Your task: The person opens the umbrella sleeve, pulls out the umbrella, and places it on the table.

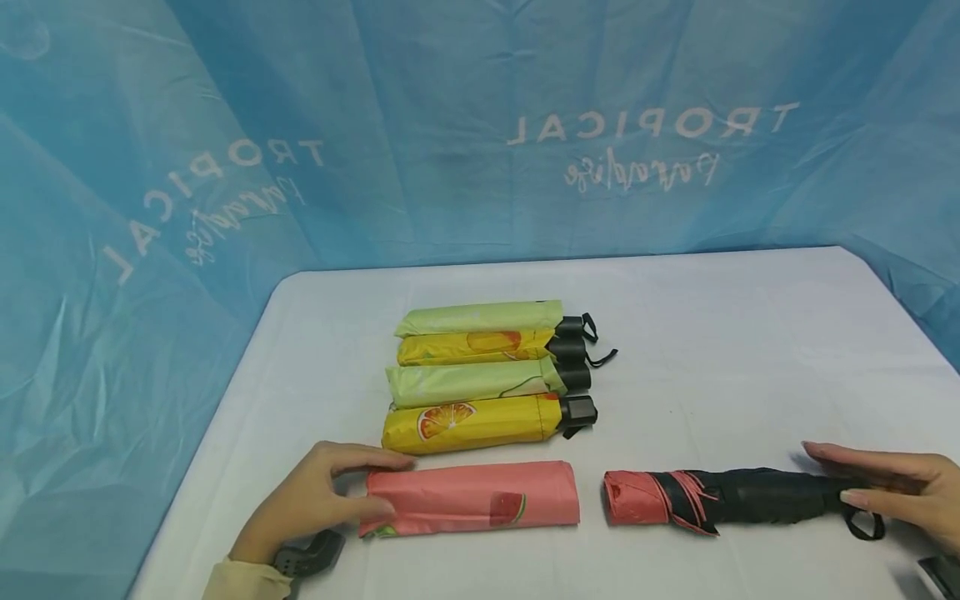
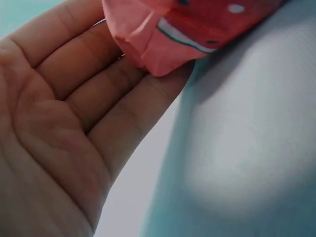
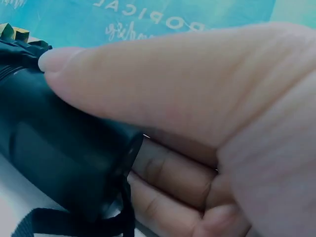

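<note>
A pink umbrella sleeve (image 1: 457, 497) with a watermelon print lies across the near part of the white table. My left hand (image 1: 318, 492) holds its left end, thumb on the near side and fingers at the far side; in the left wrist view the fingers (image 2: 106, 64) reach behind the pink cloth. To the right lies a folded black umbrella (image 1: 765, 493) with pink edges at its left tip. Its black handle (image 3: 74, 143) is between the thumb and fingers of my right hand (image 1: 900, 483), and a wrist loop (image 3: 74, 222) hangs from the end.
Behind the pink sleeve lie several folded umbrellas side by side, yellow (image 1: 495, 421) and light green (image 1: 480, 382) alternating, black handles to the right. The white table (image 1: 712, 358) extends beyond them. A blue printed sheet (image 1: 450, 167) hangs behind and at the sides.
</note>
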`<action>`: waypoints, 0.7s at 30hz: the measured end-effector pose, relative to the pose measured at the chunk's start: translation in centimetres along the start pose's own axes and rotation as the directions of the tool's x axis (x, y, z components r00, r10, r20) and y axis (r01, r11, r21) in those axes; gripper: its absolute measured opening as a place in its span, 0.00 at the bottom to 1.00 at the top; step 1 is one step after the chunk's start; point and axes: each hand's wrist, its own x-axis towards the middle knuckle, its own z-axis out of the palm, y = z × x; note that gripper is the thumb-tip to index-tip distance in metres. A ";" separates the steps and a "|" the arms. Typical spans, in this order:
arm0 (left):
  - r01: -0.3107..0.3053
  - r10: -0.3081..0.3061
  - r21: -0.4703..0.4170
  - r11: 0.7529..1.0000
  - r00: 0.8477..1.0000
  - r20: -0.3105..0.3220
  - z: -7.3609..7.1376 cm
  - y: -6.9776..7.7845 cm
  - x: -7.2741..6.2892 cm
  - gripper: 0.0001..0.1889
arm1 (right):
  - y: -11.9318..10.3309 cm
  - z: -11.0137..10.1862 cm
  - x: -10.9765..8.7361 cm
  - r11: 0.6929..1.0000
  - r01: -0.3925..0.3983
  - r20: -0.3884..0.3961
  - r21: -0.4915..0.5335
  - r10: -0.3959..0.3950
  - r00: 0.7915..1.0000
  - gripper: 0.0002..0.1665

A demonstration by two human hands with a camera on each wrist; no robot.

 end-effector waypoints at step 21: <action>-0.181 0.176 -0.162 0.970 0.983 -0.044 0.3 1.0 0.5 0.17 | -4.2 -1.4 2.6 0.999 -0.051 -0.186 -0.005 0.049 0.981 0.23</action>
